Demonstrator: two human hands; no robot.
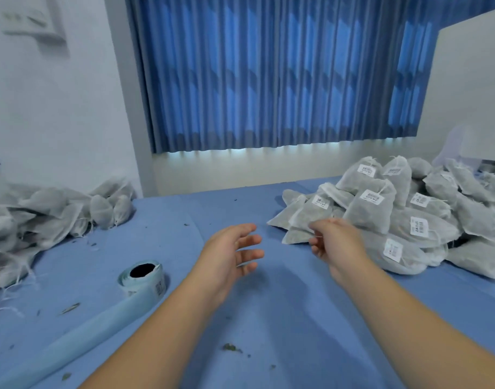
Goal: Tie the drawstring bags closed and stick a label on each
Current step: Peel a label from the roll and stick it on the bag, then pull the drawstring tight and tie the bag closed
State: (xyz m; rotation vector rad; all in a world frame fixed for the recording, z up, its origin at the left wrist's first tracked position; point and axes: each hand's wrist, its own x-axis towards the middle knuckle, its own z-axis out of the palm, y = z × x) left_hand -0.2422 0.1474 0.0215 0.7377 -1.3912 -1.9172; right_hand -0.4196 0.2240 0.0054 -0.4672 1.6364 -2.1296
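A heap of tied, labelled drawstring bags (403, 214) fills the table's right side. A second heap of grey mesh bags with loose strings and no labels (44, 217) lies at the far left. A roll of labels (144, 275) stands near the left front, its pale blue backing strip (72, 341) trailing toward me. My left hand (229, 254) hovers over the blue cloth mid-table, fingers spread and holding nothing. My right hand (333, 242) hangs just in front of the labelled heap, fingers loosely curled and holding nothing.
The table is covered by a blue cloth (268, 318) with scattered dried leaf bits (231, 347). A blue curtain (268, 74) hangs behind, a white wall at the left, and a white board (471, 80) stands at the back right.
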